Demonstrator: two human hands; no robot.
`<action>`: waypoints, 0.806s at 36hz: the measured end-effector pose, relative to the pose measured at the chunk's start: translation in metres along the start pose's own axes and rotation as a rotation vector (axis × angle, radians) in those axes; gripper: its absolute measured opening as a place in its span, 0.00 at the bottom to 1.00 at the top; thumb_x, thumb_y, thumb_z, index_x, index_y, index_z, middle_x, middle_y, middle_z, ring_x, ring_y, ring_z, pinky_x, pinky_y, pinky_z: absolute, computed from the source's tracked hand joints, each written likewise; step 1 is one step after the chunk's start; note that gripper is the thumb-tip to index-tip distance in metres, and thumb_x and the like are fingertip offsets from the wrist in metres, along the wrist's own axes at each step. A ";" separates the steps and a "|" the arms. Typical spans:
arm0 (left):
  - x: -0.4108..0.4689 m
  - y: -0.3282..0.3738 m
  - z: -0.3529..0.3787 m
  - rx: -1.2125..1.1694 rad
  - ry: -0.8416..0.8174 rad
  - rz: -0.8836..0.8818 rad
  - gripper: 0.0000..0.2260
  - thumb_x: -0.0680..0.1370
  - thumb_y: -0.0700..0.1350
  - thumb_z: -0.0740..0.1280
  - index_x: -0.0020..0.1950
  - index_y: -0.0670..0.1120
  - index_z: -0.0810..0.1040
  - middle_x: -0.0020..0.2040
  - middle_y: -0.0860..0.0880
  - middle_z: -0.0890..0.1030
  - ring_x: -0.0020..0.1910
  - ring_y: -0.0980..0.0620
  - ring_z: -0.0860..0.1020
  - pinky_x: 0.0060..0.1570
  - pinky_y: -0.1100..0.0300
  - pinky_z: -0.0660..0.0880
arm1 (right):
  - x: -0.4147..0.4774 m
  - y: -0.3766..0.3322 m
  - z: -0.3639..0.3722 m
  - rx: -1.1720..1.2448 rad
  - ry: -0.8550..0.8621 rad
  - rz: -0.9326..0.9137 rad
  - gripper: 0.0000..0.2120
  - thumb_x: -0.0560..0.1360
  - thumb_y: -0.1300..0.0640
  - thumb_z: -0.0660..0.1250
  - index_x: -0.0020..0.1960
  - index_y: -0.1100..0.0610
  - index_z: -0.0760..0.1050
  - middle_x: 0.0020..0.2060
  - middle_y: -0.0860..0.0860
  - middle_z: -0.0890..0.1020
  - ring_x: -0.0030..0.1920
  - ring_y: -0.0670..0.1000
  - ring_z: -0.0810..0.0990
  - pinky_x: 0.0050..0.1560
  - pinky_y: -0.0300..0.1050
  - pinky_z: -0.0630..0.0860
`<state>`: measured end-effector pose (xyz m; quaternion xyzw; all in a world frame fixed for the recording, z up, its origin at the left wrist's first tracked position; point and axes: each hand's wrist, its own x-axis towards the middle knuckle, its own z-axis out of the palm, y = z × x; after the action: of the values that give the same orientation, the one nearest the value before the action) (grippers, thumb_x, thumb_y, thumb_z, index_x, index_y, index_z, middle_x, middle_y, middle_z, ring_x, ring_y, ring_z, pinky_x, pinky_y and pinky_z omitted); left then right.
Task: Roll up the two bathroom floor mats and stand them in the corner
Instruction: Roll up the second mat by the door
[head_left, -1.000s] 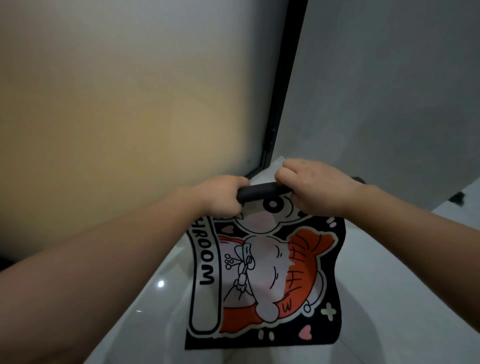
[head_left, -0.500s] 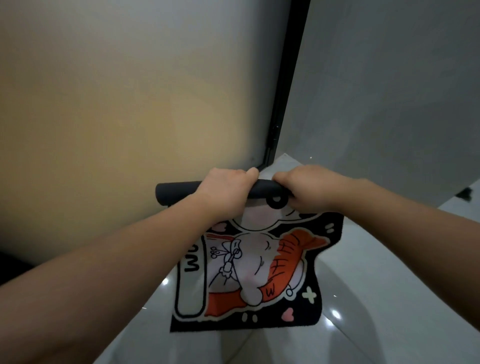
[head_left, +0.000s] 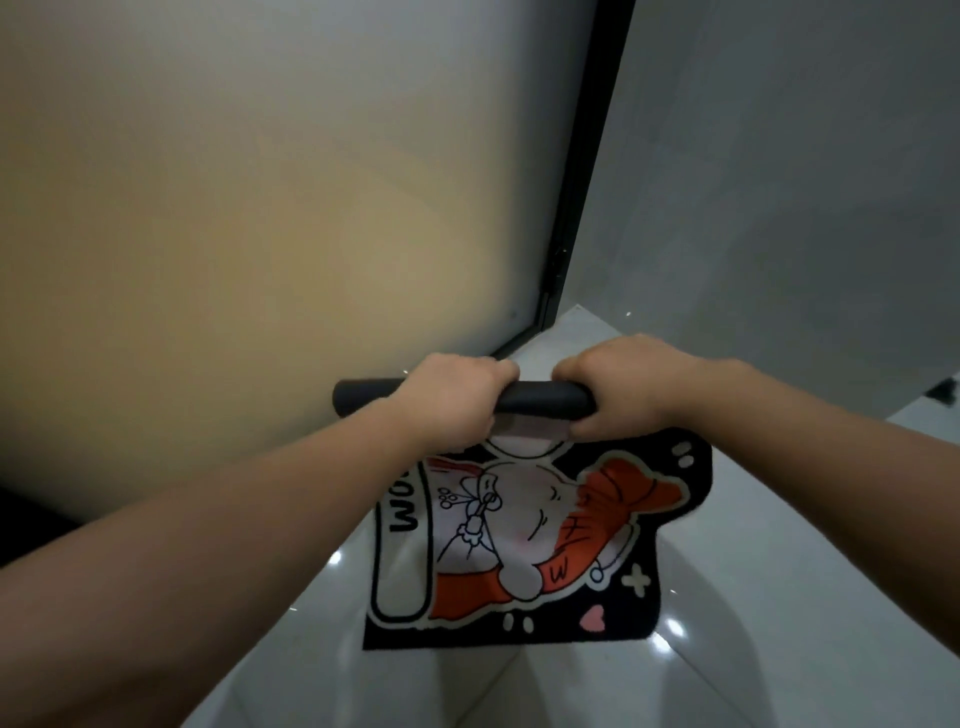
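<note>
While half-rolled, mat (head_left: 524, 525), top hidden by left hand (head_left: 451, 401), right hand (head_left: 615, 387), grips clenched.

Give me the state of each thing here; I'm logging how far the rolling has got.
Mat: partly rolled, printed part hanging unrolled above the floor.
Rolled part: tight dark tube, held level.
Left hand: closed around the roll.
Right hand: closed around the roll.
Floor: glossy, with light reflections.

Bare forearms, no sleeves; hands (head_left: 535, 397) ungloved.
</note>
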<state>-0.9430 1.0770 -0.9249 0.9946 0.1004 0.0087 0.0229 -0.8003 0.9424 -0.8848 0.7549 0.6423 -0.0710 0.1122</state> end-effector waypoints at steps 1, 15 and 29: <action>0.001 0.002 -0.001 0.028 0.048 0.009 0.13 0.75 0.44 0.62 0.59 0.48 0.70 0.54 0.47 0.78 0.50 0.44 0.78 0.41 0.54 0.68 | 0.001 0.002 -0.001 0.090 -0.063 0.047 0.14 0.66 0.43 0.69 0.48 0.47 0.72 0.38 0.47 0.77 0.40 0.52 0.76 0.35 0.43 0.66; 0.000 -0.012 -0.006 -0.413 -0.212 -0.148 0.12 0.68 0.45 0.71 0.50 0.50 0.75 0.43 0.49 0.80 0.44 0.47 0.79 0.41 0.55 0.76 | 0.000 -0.006 0.011 -0.255 0.399 -0.143 0.09 0.74 0.52 0.66 0.50 0.55 0.70 0.40 0.53 0.78 0.39 0.56 0.79 0.32 0.46 0.63; 0.000 0.006 0.005 0.067 0.162 -0.022 0.11 0.75 0.43 0.62 0.57 0.47 0.69 0.51 0.48 0.78 0.48 0.45 0.78 0.38 0.53 0.68 | -0.003 0.003 -0.007 0.368 -0.171 0.066 0.14 0.70 0.51 0.70 0.53 0.51 0.71 0.41 0.48 0.77 0.40 0.49 0.76 0.36 0.42 0.70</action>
<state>-0.9422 1.0708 -0.9297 0.9897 0.1132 0.0857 -0.0184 -0.7977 0.9413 -0.8770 0.7746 0.5814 -0.2472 0.0290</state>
